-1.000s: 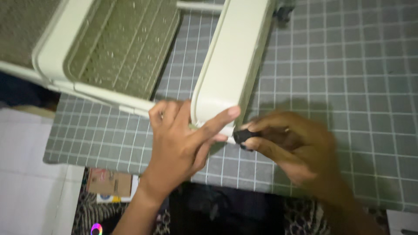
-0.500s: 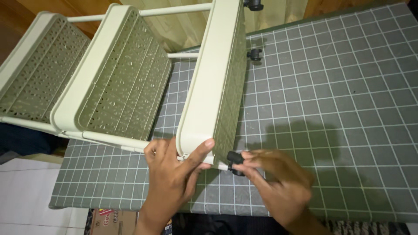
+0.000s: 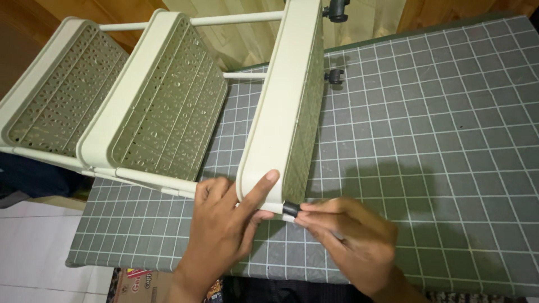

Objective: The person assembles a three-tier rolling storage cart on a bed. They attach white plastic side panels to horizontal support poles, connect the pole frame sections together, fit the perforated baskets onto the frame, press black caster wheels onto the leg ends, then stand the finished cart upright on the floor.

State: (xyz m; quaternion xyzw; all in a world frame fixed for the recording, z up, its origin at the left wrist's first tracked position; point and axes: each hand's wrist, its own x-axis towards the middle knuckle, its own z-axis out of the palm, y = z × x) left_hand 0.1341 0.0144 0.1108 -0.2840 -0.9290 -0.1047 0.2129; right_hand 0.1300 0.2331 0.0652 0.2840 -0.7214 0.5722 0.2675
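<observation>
Since the earlier frame the view has pulled back, and the head view shows the left hand [image 3: 222,233] clamped on the near corner of the tiered rack [image 3: 281,118], which lies on its side on the counter [image 3: 449,140], long axis running away, while the right hand [image 3: 351,244] pinches the black caster [image 3: 291,209] against that corner.

Right hand [image 3: 351,247]: wrist cut off by the lower edge; its fingertips cover most of the black caster [image 3: 291,209], so the wheel's shape cannot be told. Left hand [image 3: 227,224]: forearm cut off below; its palm hides the rack [image 3: 281,112] corner and pole end behind the grip. Far from the grip, the rack's top and the upper caster [image 3: 336,9] are cropped by the upper edge. Below the hands, a box [image 3: 140,283] is largely hidden under the mat [image 3: 438,140].
</observation>
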